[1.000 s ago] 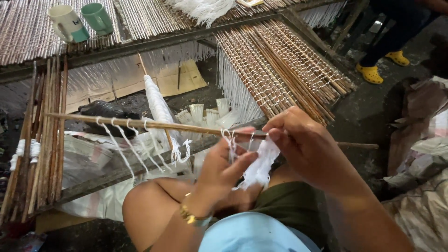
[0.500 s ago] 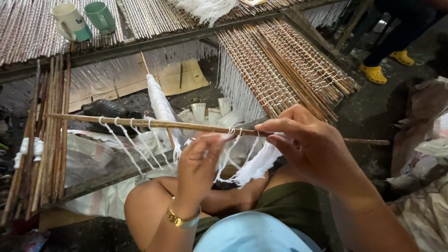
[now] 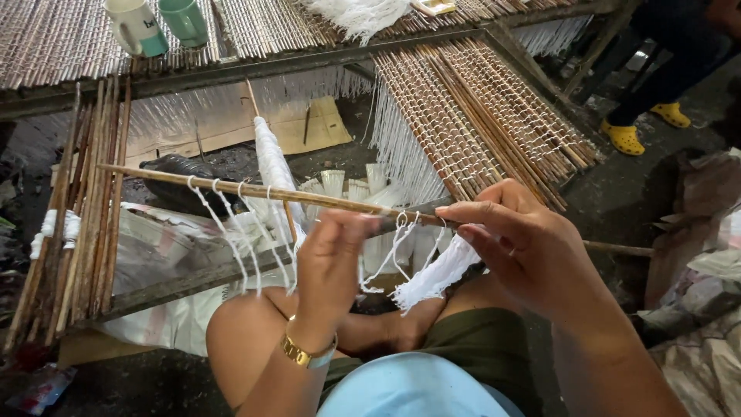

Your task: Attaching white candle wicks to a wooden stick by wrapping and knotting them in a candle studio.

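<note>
White cord (image 3: 401, 235) was pinched in the left hand (image 3: 330, 262), looped on a long wooden stick (image 3: 255, 189) running across the middle. Right hand (image 3: 529, 251) gripped that stick plus a white string bundle (image 3: 436, 276). Woven stick mats (image 3: 478, 116) sat farther back, two mugs (image 3: 158, 25) far left.

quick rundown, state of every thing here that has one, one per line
bamboo stick: held level, several white strings knotted on and hanging
white string bundle: pinched in right hand, frayed end hanging down
left hand: fingers closed on the stick
two mugs: upright on the stick mat
stick mat: woven, lying on the frame
</note>
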